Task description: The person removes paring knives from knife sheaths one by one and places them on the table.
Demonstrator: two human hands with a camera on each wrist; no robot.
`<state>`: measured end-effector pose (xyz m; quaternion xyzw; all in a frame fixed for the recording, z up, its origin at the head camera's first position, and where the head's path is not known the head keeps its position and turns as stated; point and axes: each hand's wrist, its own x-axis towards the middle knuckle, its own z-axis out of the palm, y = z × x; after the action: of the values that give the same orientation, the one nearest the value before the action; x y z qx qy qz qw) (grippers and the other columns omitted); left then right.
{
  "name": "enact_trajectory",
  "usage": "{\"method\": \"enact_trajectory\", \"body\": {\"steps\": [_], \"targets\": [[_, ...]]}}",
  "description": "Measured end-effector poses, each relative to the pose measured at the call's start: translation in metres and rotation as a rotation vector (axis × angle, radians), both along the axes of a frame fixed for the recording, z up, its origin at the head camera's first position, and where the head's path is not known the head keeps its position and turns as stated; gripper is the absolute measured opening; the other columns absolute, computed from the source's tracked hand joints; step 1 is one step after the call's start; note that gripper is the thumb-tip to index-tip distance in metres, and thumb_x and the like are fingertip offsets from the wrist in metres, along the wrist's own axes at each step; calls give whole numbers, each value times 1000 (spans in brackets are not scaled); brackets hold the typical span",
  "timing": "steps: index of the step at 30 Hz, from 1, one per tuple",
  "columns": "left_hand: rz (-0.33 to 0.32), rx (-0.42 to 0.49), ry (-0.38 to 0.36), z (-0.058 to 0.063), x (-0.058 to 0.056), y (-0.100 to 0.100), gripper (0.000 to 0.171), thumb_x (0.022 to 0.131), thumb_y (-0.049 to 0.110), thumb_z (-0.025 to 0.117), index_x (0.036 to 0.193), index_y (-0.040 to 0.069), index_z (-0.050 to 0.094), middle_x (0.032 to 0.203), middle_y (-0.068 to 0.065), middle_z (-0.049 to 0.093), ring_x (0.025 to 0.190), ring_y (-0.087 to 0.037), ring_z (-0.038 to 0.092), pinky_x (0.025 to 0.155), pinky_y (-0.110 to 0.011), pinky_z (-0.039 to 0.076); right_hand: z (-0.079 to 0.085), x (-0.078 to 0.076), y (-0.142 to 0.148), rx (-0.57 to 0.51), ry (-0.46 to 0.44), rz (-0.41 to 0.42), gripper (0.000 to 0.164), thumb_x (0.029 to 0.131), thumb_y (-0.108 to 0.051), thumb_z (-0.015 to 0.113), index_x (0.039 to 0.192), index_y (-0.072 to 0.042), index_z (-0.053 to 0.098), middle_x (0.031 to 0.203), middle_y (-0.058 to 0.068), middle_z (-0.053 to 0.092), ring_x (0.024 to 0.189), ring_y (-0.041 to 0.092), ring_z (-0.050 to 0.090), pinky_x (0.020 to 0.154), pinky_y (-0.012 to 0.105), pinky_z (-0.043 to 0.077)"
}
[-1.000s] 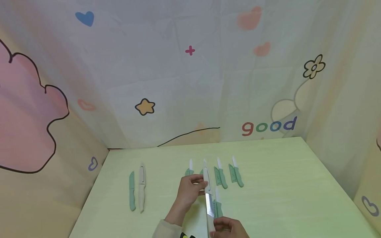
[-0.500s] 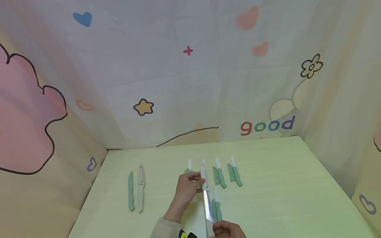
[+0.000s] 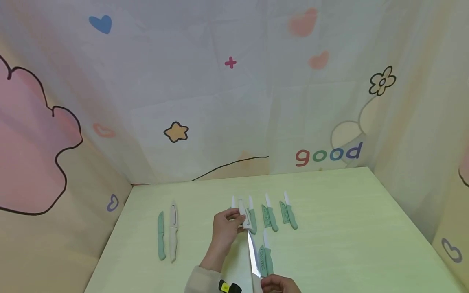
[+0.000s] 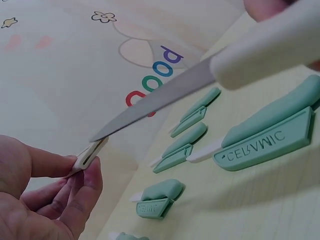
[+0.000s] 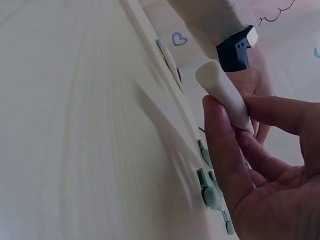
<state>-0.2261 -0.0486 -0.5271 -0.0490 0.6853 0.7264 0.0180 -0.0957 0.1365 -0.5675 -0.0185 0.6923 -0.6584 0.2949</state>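
My left hand (image 3: pixel 224 230) pinches a cream-white knife sheath (image 3: pixel 244 213) between thumb and fingers, above the table. My right hand (image 3: pixel 280 283) grips a knife (image 3: pixel 253 256) with a cream handle and a long shiny blade. In the left wrist view the tip of the knife blade (image 4: pixel 155 100) is right at the mouth of the sheath (image 4: pixel 90 155); whether they touch I cannot tell. The right wrist view shows the butt of the cream handle (image 5: pixel 225 92) held between thumb and fingertips.
Several small green-handled knives with white blades lie beside green sheaths, among them one green knife (image 3: pixel 269 262) near my right hand. Further left, a sheathed green knife (image 3: pixel 161 236) lies beside a sheathed cream knife (image 3: pixel 174 232). A printed curtain (image 3: pixel 220 101) hangs behind the table (image 3: pixel 348 236).
The blade has come out of the sheath, baring its full length. My left hand and the sheath have moved slightly left; the right hand has drawn a little toward the near edge.
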Motion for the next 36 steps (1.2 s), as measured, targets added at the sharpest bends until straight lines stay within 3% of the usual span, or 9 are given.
{"method": "enact_trajectory", "body": {"steps": [5, 16, 21, 26, 36], "targets": [[-40, -1, -1, -2, 3, -5, 22, 86, -1, 69, 107, -6, 66, 96, -19, 65, 78, -26, 67, 67, -35, 62, 5, -1, 1, 3, 20, -9, 31, 88, -7, 68, 112, 10, 60, 94, 8, 69, 85, 22, 63, 82, 40, 57], [-144, -21, -32, -6, 20, -8, 28, 85, 3, 71, 110, -4, 65, 98, -16, 62, 82, -25, 64, 70, -35, 62, 13, -4, -2, 7, -48, -166, 34, 79, -11, 76, 108, 3, 65, 90, 6, 69, 81, 21, 63, 70, 33, 58], [-189, 3, -49, -8, 27, -6, 28, 84, 4, 71, 110, -4, 65, 98, -15, 65, 84, -26, 65, 70, -36, 62, 13, -6, -3, 18, -12, -211, 32, 79, -12, 77, 106, 3, 66, 88, 7, 69, 79, 20, 63, 66, 31, 58], [-224, 4, -64, -11, 35, -4, 31, 84, 5, 72, 112, -5, 63, 97, -14, 67, 85, -28, 65, 70, -37, 62, 14, -9, -1, 66, 21, -235, 36, 79, -13, 77, 108, 4, 65, 88, 6, 69, 80, 21, 64, 67, 30, 56], [-257, -48, -99, -17, 54, -4, 24, 83, 3, 71, 107, -1, 65, 90, -8, 70, 79, -22, 65, 66, -35, 62, 15, -16, 1, 111, -21, -237, 43, 84, -18, 74, 118, 5, 61, 93, 5, 70, 80, 19, 62, 70, 32, 57]]}}
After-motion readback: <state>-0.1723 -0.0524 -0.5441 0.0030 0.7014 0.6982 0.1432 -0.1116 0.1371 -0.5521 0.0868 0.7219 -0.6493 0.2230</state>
